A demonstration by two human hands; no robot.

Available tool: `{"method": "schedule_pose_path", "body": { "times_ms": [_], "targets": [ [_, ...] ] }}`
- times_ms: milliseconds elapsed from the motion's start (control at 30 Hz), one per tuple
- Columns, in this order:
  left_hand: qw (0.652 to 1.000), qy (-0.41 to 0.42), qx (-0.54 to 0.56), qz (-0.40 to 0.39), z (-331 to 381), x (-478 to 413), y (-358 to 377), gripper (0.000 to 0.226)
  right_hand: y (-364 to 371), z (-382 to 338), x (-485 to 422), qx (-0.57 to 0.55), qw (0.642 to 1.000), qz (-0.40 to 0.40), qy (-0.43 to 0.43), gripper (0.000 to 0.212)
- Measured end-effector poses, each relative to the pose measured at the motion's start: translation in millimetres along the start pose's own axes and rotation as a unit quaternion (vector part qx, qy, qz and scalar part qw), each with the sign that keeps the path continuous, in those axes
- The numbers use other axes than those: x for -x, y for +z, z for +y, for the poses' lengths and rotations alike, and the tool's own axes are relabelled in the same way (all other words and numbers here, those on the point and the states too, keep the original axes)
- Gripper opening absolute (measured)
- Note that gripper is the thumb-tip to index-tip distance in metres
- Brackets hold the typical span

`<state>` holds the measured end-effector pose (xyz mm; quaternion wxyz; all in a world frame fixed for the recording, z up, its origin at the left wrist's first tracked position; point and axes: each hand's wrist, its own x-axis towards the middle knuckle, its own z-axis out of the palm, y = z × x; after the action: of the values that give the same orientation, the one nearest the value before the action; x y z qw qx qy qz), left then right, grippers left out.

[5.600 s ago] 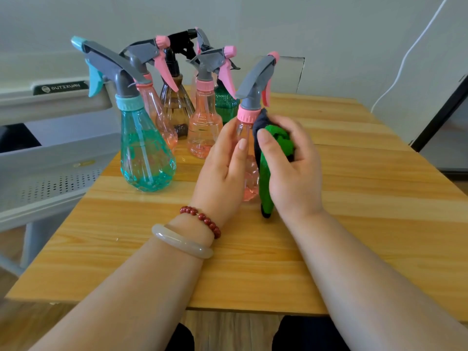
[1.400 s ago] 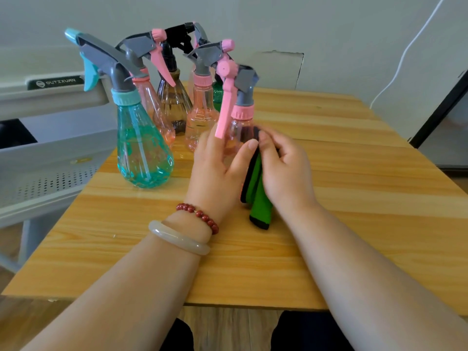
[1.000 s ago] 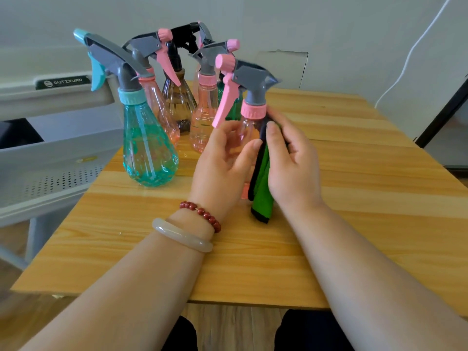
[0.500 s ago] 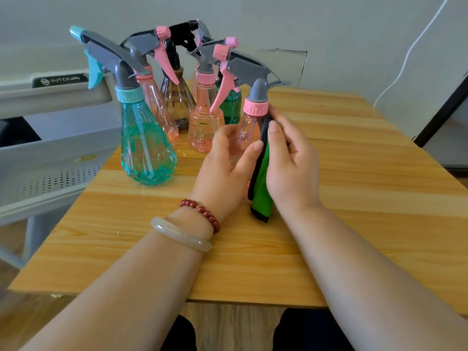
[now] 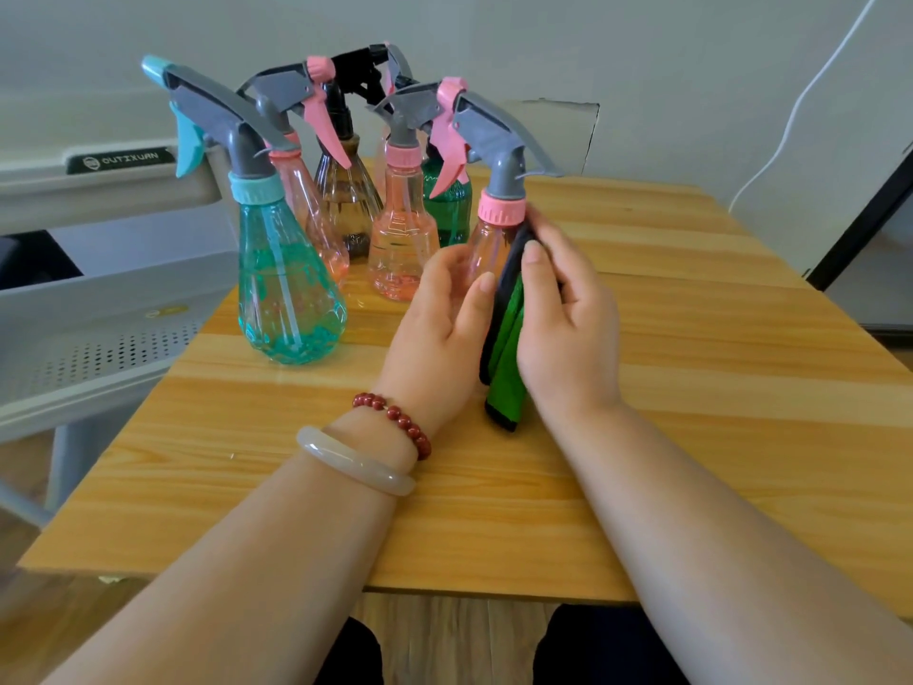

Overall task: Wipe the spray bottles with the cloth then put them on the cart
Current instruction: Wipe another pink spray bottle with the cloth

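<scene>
A pink spray bottle [image 5: 486, 242] with a grey head and pink trigger stands upright on the wooden table [image 5: 691, 388], its nozzle pointing left. My left hand [image 5: 439, 328] wraps its body from the left. My right hand [image 5: 563, 313] presses a green cloth [image 5: 506, 348] with a dark edge against the bottle's right side. Behind them stand a teal bottle [image 5: 284, 289], two pink bottles [image 5: 400, 244] [image 5: 309, 210], a brown bottle [image 5: 346, 195] and a green bottle [image 5: 452, 210]. The grey cart [image 5: 99, 299] is at the left.
The cart's perforated shelf [image 5: 74, 358] sits below table height, close to the table's left edge. A white cable [image 5: 790, 121] hangs on the wall at the right. A dark door frame [image 5: 859, 215] stands at far right.
The pink bottle has been turned in my hands so that its trigger and nozzle swung round to the left, while the cloth slid along its right side. The other bottles stayed put.
</scene>
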<state>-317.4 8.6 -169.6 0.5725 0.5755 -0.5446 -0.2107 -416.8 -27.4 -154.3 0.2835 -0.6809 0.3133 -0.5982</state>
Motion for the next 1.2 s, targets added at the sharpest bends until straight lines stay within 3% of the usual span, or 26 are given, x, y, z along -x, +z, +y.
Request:
{"method": "schedule_pose_path", "body": {
  "times_ms": [100,200,267,333,433,567,700,800,900,967,1200],
  "targets": [
    [1.0,0.007,-0.001,-0.025,0,1,1,0.041,0,4,-1,0.02,0.993,0.017,0.115,0.032],
    [0.998,-0.007,-0.053,-0.032,-1,2,1,0.063,-2,9,-5,0.058,0.974,0.0,0.218,0.031],
    [0.995,-0.015,-0.094,-0.019,-1,2,0,0.072,-2,9,-5,0.065,0.976,-0.006,0.209,0.031],
    [0.994,-0.01,-0.109,-0.011,-1,1,-2,0.077,-1,6,-3,0.044,0.988,0.002,0.145,0.031],
    [0.997,-0.016,-0.071,-0.005,0,0,-5,0.077,1,4,0,0.008,0.998,0.007,0.061,0.035],
    [0.999,-0.029,-0.042,-0.004,-1,0,-3,0.043,-1,5,-3,0.05,0.989,0.002,0.14,0.032],
    [0.997,-0.033,-0.063,-0.024,-2,-1,-3,0.059,-6,10,-6,0.124,0.965,-0.053,0.226,0.032],
    [0.997,-0.032,-0.061,-0.024,-4,-2,-4,0.065,-4,9,-4,0.113,0.974,-0.048,0.192,0.033],
    [0.998,-0.013,-0.052,-0.014,-3,0,-3,0.052,-2,6,0,0.043,0.996,-0.01,0.076,0.033],
    [0.999,-0.003,-0.045,0.0,-1,0,-2,0.046,0,5,2,0.024,0.999,-0.004,0.042,0.036],
    [1.0,0.01,0.019,0.018,7,3,-8,0.042,-5,7,-2,0.077,0.982,0.005,0.174,0.03]
  ]
}}
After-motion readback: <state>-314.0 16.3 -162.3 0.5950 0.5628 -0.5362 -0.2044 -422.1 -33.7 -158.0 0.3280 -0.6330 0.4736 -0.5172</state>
